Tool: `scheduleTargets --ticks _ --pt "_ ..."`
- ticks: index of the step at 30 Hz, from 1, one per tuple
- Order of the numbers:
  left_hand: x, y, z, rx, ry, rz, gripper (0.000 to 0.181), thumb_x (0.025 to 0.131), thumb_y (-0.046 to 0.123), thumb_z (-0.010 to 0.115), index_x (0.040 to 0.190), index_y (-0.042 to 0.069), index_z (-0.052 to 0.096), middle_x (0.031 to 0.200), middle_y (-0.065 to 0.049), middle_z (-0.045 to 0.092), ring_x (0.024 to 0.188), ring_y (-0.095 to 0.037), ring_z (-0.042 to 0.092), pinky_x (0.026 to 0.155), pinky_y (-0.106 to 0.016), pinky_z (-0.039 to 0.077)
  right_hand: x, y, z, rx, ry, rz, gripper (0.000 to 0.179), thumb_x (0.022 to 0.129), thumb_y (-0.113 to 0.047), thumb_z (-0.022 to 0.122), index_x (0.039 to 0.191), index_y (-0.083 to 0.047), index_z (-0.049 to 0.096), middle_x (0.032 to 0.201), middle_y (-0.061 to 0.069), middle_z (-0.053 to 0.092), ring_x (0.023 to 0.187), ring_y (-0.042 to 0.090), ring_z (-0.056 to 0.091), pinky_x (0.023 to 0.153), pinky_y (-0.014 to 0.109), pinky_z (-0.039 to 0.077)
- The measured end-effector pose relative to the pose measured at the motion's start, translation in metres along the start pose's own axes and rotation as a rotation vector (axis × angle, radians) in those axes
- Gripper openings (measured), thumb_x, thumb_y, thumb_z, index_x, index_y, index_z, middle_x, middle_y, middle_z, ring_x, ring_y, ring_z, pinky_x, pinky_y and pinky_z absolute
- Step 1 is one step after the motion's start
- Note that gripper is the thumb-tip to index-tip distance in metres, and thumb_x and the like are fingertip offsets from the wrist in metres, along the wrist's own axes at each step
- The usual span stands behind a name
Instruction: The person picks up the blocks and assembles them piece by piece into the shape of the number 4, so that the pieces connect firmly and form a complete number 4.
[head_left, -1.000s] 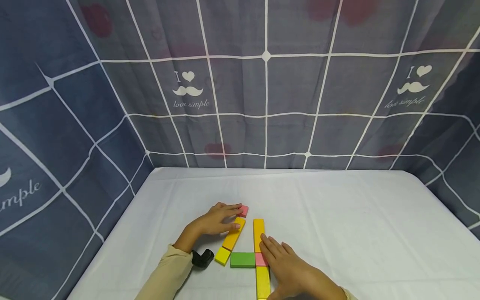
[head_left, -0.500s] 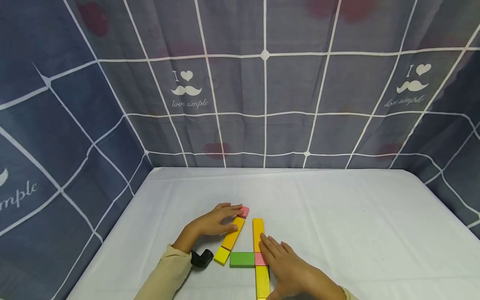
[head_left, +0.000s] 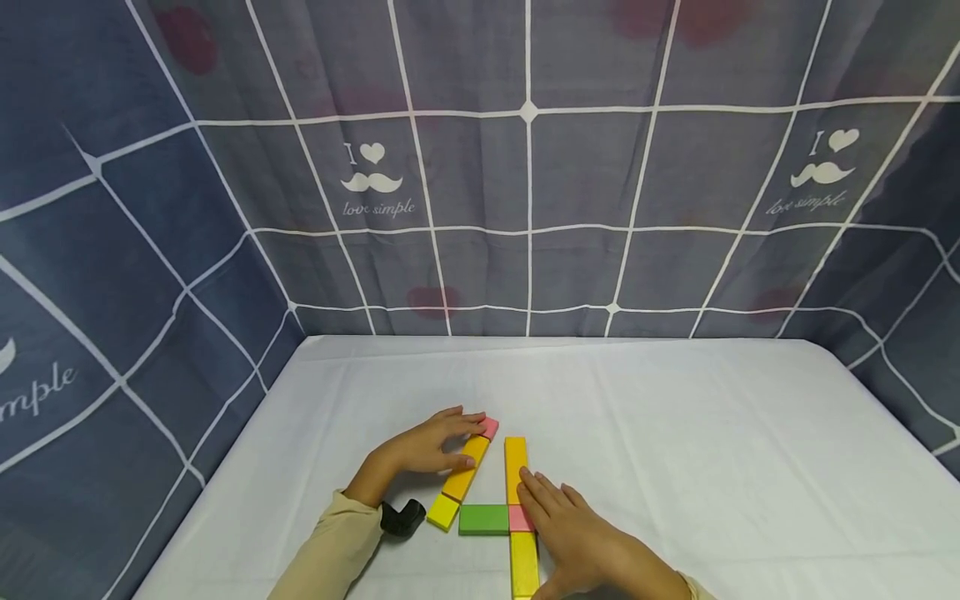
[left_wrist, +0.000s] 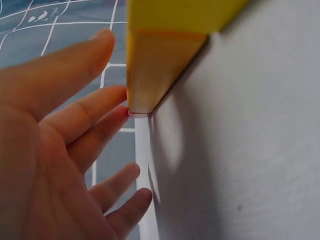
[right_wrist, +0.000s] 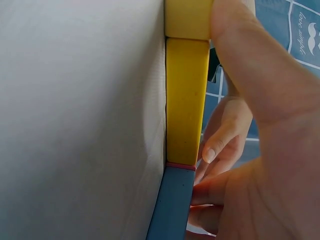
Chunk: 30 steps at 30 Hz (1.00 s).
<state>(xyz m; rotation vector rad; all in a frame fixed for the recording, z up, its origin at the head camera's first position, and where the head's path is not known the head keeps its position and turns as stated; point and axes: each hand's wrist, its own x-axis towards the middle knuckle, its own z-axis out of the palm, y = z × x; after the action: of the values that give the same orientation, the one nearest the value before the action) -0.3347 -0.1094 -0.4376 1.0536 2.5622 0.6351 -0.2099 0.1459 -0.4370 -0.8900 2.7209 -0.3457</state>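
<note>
In the head view my left hand (head_left: 429,443) lies over a slanted row: a pink block (head_left: 491,427), an orange block (head_left: 462,479) and a small yellow block (head_left: 443,512). Its fingertips touch the pink end and the thumb rests on the orange block, fingers loosely extended. My right hand (head_left: 576,537) lies along a straight column, its fingers extended against an orange block (head_left: 515,467), a pink square block (head_left: 519,518) and a yellow block (head_left: 524,560). Between row and column lies a green block (head_left: 483,520). The right wrist view shows a blue block side (right_wrist: 172,205).
A white cloth (head_left: 712,467) covers the table. Dark grid-patterned curtains (head_left: 480,183) stand behind it and at both sides. A black wrist camera (head_left: 402,518) sits at the left sleeve, close to the small yellow block.
The upper pink block has slid slightly toward me, against the orange block's end, with my left fingers on it. My right hand and the column look unchanged.
</note>
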Motion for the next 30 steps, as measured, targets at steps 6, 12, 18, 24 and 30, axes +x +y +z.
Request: scheduleTargets --ticks 6,12,18,24,30 --pt "-0.0002 0.0003 -0.0003 0.021 -0.003 0.002 0.06 0.091 0.036 0.06 0.141 0.006 0.044 0.151 -0.008 0.039 0.141 -0.038 0.027 0.112 -0.06 0.025 0.0006 -0.0005 0.0002 0.001 -0.006 0.003 0.125 0.057 -0.079 0.067 0.15 -0.007 0.025 0.159 0.011 0.017 0.145 0.031 0.021 0.112 0.056 0.027" --pt "-0.0021 0.0043 -0.0019 0.028 -0.006 -0.006 0.061 0.091 0.036 0.06 0.141 0.006 0.043 0.151 -0.009 0.039 0.141 -0.039 0.027 0.112 -0.06 0.025 0.0006 -0.0015 0.0002 -0.011 -0.006 0.009 0.125 0.057 -0.078 0.069 0.15 -0.007 0.025 0.159 0.011 0.017 0.145 0.03 0.021 0.112 0.055 0.027" --pt "-0.0022 0.0058 -0.0028 0.046 -0.008 0.004 0.06 0.091 0.035 0.06 0.141 0.006 0.044 0.151 -0.01 0.039 0.14 -0.039 0.029 0.112 -0.059 0.025 0.0009 -0.0017 0.0007 -0.009 -0.009 0.018 0.126 0.056 -0.078 0.069 0.15 -0.006 0.024 0.159 0.011 0.017 0.145 0.03 0.021 0.113 0.055 0.027" --pt "-0.0014 0.0049 -0.002 0.054 -0.008 0.0 0.061 0.09 0.033 0.063 0.141 0.007 0.044 0.151 -0.009 0.039 0.14 -0.038 0.029 0.112 -0.058 0.026 0.0013 -0.001 0.0012 -0.008 -0.013 0.021 0.127 0.056 -0.078 0.069 0.15 -0.007 0.023 0.159 0.01 0.016 0.145 0.029 0.021 0.113 0.054 0.027" --pt "-0.0026 0.0067 -0.0028 0.043 -0.009 -0.012 0.061 0.089 0.032 0.065 0.141 0.008 0.045 0.15 -0.008 0.039 0.141 -0.037 0.029 0.112 -0.058 0.026 0.0001 -0.0007 0.0016 -0.02 0.0 0.012 0.125 0.058 -0.077 0.069 0.15 -0.006 0.024 0.159 0.011 0.017 0.145 0.03 0.021 0.113 0.054 0.027"
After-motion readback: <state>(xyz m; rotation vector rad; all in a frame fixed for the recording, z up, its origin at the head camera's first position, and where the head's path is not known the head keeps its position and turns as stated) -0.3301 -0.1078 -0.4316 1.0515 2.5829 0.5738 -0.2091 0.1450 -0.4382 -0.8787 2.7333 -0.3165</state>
